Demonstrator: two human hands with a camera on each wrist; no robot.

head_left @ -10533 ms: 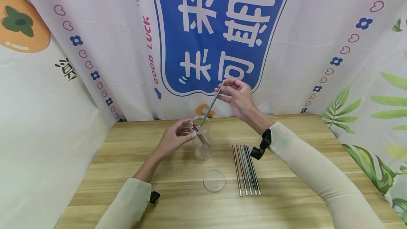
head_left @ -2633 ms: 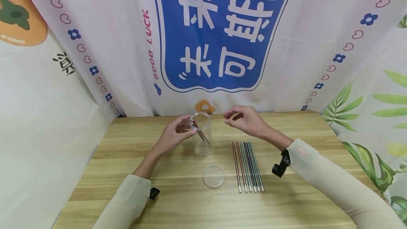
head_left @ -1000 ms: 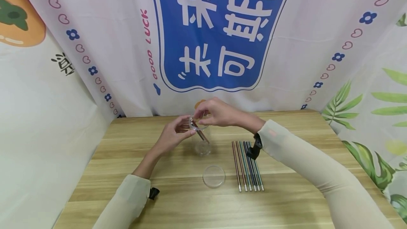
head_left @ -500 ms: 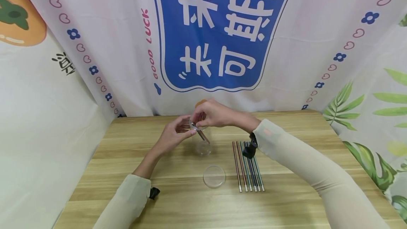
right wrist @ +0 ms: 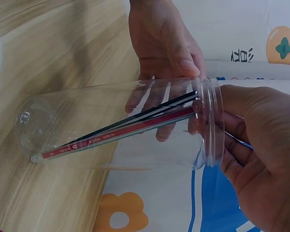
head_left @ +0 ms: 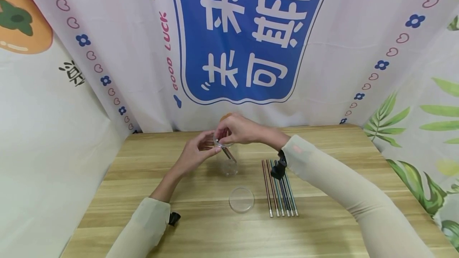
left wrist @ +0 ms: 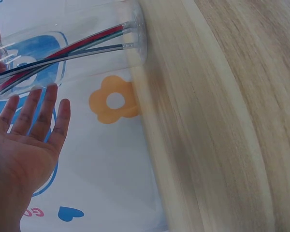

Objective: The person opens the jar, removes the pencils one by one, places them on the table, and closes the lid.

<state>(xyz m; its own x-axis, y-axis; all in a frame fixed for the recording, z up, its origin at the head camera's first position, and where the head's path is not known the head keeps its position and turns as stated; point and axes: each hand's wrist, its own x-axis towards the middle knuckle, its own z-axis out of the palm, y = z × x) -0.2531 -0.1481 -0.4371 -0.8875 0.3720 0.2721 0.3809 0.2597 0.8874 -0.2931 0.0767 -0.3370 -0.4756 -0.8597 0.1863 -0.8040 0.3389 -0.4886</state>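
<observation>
A clear plastic jar [head_left: 229, 168] stands at the table's back, its mouth without a lid. My left hand [head_left: 195, 150] holds it near the rim, thumb on the near side and fingers behind, as the right wrist view shows through the plastic. Inside, several pencils [right wrist: 118, 130], one red and others dark or greenish, lean in a slant. My right hand [head_left: 240, 128] reaches over the mouth from the right; its curled fingers [right wrist: 237, 130] dip in and pinch at the pencils' upper ends. Those fingertips are partly hidden behind the threaded rim.
A row of pencils [head_left: 274, 194], red, teal and dark blue with silver ends, lies right of the jar, partly under the right wrist's black strap [head_left: 278, 166]. A round clear lid [head_left: 241, 200] lies in front of the jar. A printed curtain [head_left: 143, 71] hangs behind the table [head_left: 143, 174].
A green pencil, earlier lifted from the jar by the right hand, now lies in the row. The right hand has since returned and its fingers have sunk into the mouth. The left hand stays put.
</observation>
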